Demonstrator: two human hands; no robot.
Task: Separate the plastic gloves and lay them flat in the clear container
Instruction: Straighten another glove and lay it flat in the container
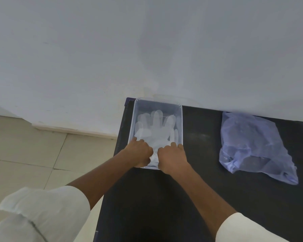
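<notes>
Fingers of the left hand (140, 152) and right hand (171, 157) pressed down, ungrasping, on plastic gloves (156, 130) in the clear container (181, 123) at frame centre; smoothing outward would likely flatten them best.

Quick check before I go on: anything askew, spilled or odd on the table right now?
Nothing spilled or damaged. The clear container sits square at the black table's far left corner, gloves spread inside, fingers toward the wall. Both hands press the cuff end, which looks bunched. The bluish plastic bag lies crumpled to the right, apart.
</notes>
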